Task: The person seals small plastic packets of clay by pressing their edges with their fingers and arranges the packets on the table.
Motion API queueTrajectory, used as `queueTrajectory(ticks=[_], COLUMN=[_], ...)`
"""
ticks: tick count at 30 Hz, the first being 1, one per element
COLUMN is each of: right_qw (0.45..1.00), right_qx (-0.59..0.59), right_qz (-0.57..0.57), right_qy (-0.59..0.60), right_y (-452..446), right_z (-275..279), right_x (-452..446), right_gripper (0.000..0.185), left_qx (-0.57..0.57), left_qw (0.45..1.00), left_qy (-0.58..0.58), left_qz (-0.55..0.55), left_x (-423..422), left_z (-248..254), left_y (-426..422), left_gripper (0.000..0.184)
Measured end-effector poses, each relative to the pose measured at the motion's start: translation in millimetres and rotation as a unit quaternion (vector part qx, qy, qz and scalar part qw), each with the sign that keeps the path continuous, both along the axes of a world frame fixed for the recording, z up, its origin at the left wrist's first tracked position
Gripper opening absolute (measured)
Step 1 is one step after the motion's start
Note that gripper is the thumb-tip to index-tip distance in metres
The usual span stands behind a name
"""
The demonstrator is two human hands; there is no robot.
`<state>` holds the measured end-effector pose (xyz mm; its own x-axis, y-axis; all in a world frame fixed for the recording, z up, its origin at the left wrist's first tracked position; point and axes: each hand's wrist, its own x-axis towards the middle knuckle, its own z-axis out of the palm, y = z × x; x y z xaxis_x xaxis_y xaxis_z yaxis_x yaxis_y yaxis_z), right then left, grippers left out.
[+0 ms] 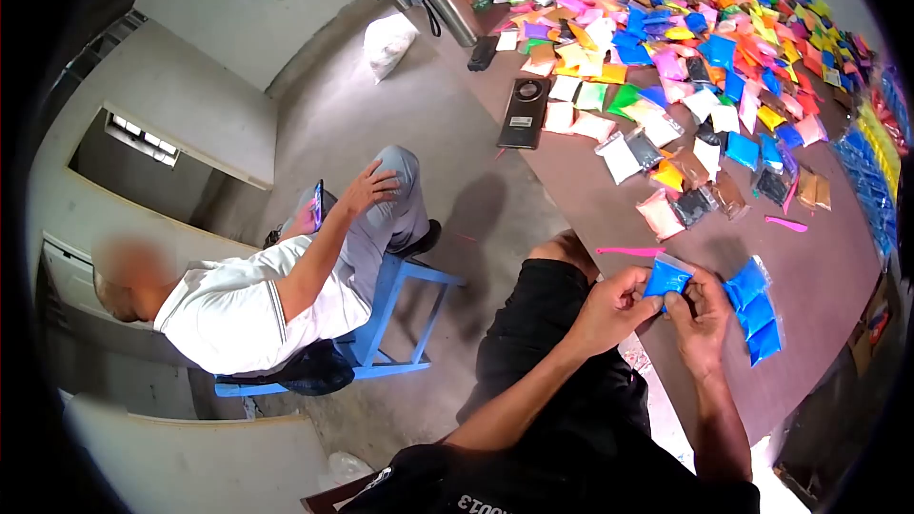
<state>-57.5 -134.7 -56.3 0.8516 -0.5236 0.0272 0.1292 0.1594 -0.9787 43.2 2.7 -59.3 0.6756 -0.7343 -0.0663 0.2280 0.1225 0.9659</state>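
Note:
Between both hands, over the table's near edge, is a small clear packet with blue filling [668,278]. My left hand [614,305] pinches its left side, thumb and fingers closed on it. On the right side my right hand [700,319] grips the same packet with its thumb at the lower edge. Just right of my right hand lies a strip of blue packets [757,312] on the brown table [838,257]. A pink plastic tool [628,251] lies beyond my left hand, and another pink tool [786,224] lies farther right.
A large pile of colourful packets [666,29] covers the table's far part. A black phone [523,114] and a steel flask [447,5] stand or lie by the left edge. At left, a person [257,295] sits on a blue stool [386,314] holding a phone.

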Motion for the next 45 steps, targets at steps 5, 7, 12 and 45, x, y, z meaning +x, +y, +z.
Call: queueTrajectory(ticks=[5,7,12,45], right_qw=[0.999,0.999,0.998,0.96], right_qx=[-0.006,-0.012,-0.033,-0.267], right_qz=[-0.035,-0.047,-0.05,-0.083], right_qy=[-0.02,0.001,0.003,0.002], right_y=[2,-3,-5,0], right_z=[-5,-8,-9,19], right_x=[2,1,-2,9], right_gripper=[0.037,0.036,0.028,0.005], left_qx=[-0.011,-0.005,0.063,0.065], left_qw=[0.999,0.999,0.997,0.997], left_qy=[0.026,0.021,0.011,-0.036], left_qz=[-0.034,-0.042,-0.04,-0.022], left_x=[3,5,4,14], left_z=[4,-1,0,1], left_y=[5,7,9,-8], left_gripper=[0.032,0.032,0.031,0.018])
